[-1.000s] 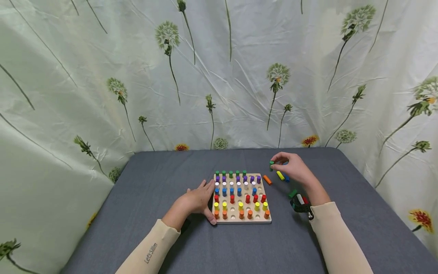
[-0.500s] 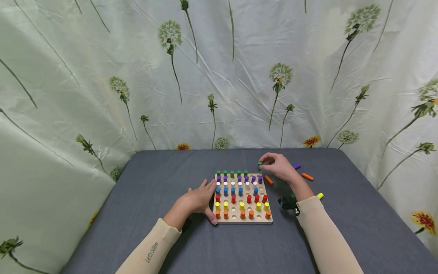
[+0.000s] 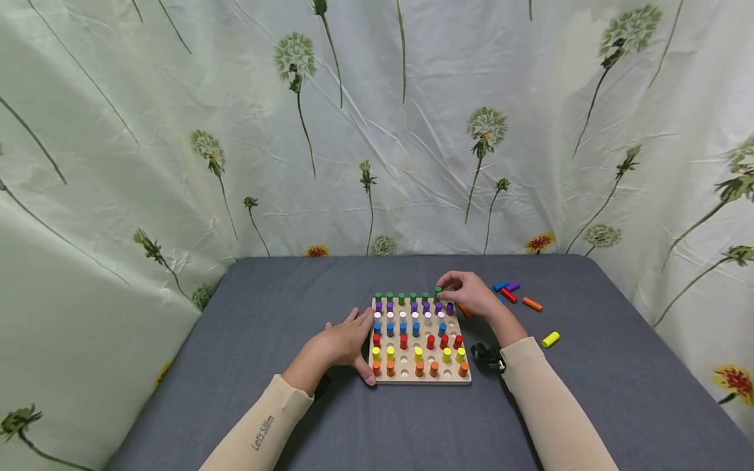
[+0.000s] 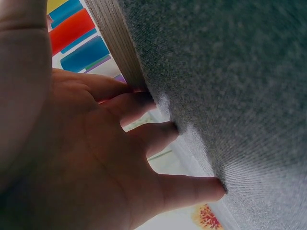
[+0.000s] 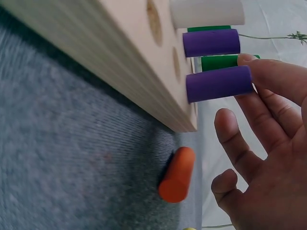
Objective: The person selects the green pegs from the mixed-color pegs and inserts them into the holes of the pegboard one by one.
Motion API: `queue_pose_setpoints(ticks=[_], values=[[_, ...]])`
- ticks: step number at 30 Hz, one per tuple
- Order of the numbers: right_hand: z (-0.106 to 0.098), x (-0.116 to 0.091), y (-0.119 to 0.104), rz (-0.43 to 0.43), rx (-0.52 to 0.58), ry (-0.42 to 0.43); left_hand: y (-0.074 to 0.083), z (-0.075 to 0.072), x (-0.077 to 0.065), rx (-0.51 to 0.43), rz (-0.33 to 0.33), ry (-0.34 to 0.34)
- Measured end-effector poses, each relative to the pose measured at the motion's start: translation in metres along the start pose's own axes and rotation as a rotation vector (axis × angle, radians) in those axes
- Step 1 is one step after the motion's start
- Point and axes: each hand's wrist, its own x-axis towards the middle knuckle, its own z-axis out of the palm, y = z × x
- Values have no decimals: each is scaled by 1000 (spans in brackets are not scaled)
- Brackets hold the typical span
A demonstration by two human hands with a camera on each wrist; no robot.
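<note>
A wooden pegboard (image 3: 424,379) carries rows of coloured pegs: green at the back, then purple, white, blue, red, yellow and orange at the front. My left hand (image 3: 343,341) rests along the board's left edge with its fingers spread and the thumb at the front corner. In the left wrist view, its fingertips touch the cloth beside the wooden edge. With thumb and fingers, my right hand (image 3: 471,296) pinches a green peg (image 3: 438,292) at the right part of the back row. A purple peg (image 5: 218,84) stands just in front of that green one.
Right of the board lie loose pegs: an orange peg (image 5: 177,175) close by its corner, a red peg (image 3: 509,296), a blue peg (image 3: 501,286), a purple peg (image 3: 514,286), another orange peg (image 3: 533,304) and a yellow peg (image 3: 550,339). Grey cloth (image 3: 389,425) covers the table.
My right hand has carried the green peg leftward from beside the loose pegs to the board's back row. Loose pegs behind that hand have come into sight. The left hand stays put.
</note>
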Motion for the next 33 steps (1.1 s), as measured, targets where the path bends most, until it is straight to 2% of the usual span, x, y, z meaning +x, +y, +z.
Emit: queue_pose_setpoints(ticks=[20,33], values=[[8,1,-2,-4,-43,-21,2,-2,-3,-8,-7,5],[4,2,-5,51,-50,-71,3,-2,-2,-6,-12,0]])
